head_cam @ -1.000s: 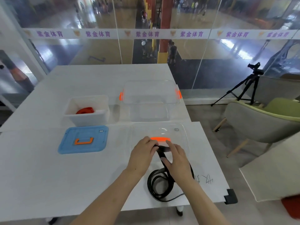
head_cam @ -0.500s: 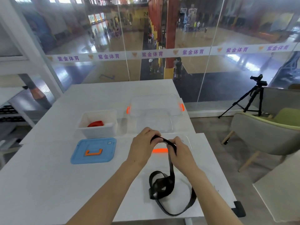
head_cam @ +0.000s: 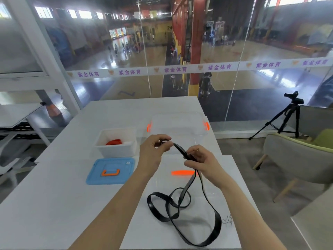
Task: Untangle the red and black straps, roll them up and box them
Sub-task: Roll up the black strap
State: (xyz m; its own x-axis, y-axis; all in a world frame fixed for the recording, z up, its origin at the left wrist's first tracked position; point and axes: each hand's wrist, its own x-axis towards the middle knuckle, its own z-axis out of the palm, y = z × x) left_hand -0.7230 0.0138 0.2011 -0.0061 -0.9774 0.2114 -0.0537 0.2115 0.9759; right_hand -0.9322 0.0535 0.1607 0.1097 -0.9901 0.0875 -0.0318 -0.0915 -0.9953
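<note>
Over on the left a small white plastic tub [head_cam: 100, 148] stands on the white table [head_cam: 54, 204], and the red strap [head_cam: 113, 142] lies coiled inside it, so that one looks done. Just in front of the tub lies its blue lid [head_cam: 110, 171], flat and matte, with an orange handle.

The left hand [head_cam: 153, 152] is raised above the table, thumb and fingertips pinching one end of the black strap [head_cam: 218, 222]. From there a short taut stretch runs across to the right hand [head_cam: 203, 159], whose curled fingers grip the band. The two hands are near each other but not touching. Below the right hand the strap drops to the tabletop and sprawls in several loose, crossing loops.

It is flat woven webbing, thin and limp. I'd judge it light, with no stiffness to hold a coil by itself, and likely to twist or spring open if let go. The sensible hold is the free end, rolled tight between finger and thumb while the other hand feeds the band in flat.

Behind the hands stands an open clear plastic box [head_cam: 178, 121] with orange latches. Its clear lid [head_cam: 212, 184], with an orange handle, lies under the strap's upper loops.
</note>
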